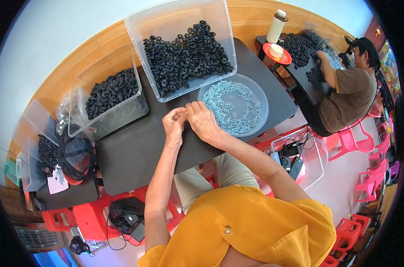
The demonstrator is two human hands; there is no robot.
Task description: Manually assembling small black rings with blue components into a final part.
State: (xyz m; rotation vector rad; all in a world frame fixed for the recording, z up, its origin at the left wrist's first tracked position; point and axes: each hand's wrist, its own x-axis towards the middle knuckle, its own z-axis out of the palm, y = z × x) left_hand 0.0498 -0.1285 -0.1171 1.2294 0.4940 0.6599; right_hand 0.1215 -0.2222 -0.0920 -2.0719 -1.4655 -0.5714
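My left hand (pixel 174 126) and my right hand (pixel 203 122) meet above the dark table (pixel 144 153), with fingertips pinched together. Whatever they hold is too small or hidden to make out. Just beyond them stands a large clear bin (pixel 173 18), tilted toward me, with a heap of black ring-shaped plastic parts (pixel 184 62). Right of my hands lies a round clear tray (pixel 264 109), in which small shiny metal pieces (pixel 220 95), perhaps screws, are spread in a ring. A second clear bin (pixel 124 119) at the left holds chunky black parts (pixel 113 93).
At the far left are a black mesh cap (pixel 76 155) and a small tub (pixel 30 164) beside black pieces. A co-worker (pixel 351 89) handles black parts at another table, near a bottle (pixel 277 26) and red plate (pixel 285 58). Red stools (pixel 88 220) stand below the table.
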